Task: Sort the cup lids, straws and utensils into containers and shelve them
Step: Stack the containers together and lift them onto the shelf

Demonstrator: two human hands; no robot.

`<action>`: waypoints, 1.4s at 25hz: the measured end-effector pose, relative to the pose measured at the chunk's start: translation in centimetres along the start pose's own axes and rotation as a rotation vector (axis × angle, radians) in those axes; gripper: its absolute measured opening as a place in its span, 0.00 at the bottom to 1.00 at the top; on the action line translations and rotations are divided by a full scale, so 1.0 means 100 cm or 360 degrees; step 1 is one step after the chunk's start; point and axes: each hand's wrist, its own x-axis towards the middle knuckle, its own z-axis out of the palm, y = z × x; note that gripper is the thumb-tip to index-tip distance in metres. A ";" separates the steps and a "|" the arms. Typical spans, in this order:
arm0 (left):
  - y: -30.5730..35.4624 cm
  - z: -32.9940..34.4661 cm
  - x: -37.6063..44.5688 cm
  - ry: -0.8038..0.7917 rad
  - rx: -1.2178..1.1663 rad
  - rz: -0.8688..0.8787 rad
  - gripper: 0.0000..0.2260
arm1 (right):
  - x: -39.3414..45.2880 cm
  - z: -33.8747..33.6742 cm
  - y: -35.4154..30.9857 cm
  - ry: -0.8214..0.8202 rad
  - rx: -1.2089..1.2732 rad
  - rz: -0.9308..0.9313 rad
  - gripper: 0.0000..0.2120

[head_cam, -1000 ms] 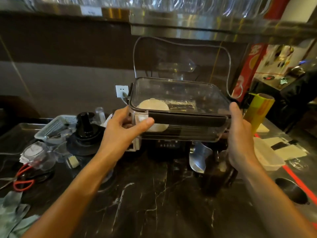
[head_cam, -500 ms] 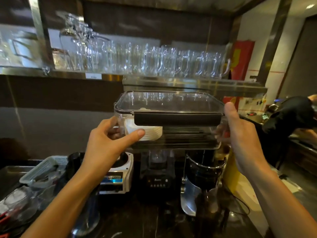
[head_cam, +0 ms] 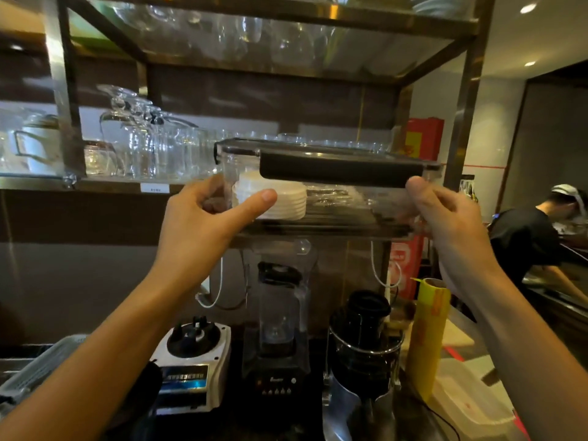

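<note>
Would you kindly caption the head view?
Both hands lift a lidded clear container of white lids toward the shelf.

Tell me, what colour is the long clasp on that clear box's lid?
Black, on the clear plastic box; its long clasp shows in the head view.

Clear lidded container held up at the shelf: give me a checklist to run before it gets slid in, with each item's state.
1. Both hands grip it: ok. The left hand and right hand clasp opposite ends of the clear plastic container with the dark latch bar.
2. Lid on: ok, the lid lies flat with its dark latch down the front; whether it is locked, cannot tell.
3. Container level: ok, only slightly tilted.
4. Contents settled: ok, the stack of white round cup lids sits at the left end.
5. Free space on the steel shelf: cannot tell; clear glass mugs crowd its left part, and the container hides the rest.
6. Clear of the blender jar below: ok.
</note>
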 end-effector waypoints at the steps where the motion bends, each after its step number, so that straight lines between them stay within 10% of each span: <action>1: 0.005 0.008 0.008 -0.0015 -0.0015 0.0006 0.19 | 0.010 -0.006 0.001 0.0024 -0.0025 -0.0009 0.25; 4: 0.008 0.036 0.031 -0.0053 -0.0016 0.0031 0.16 | 0.038 -0.024 0.011 0.0078 -0.0087 0.0037 0.24; 9: -0.011 0.077 0.072 -0.0051 0.0058 0.0030 0.38 | 0.078 -0.053 0.037 0.0056 -0.0200 0.0039 0.19; 21: -0.040 0.174 0.150 -0.0219 0.0163 -0.0086 0.15 | 0.167 -0.109 0.099 -0.0035 -0.0280 0.0128 0.14; 35: -0.072 0.207 0.177 -0.0276 0.0202 -0.0125 0.36 | 0.192 -0.111 0.155 -0.0060 -0.0285 0.0196 0.11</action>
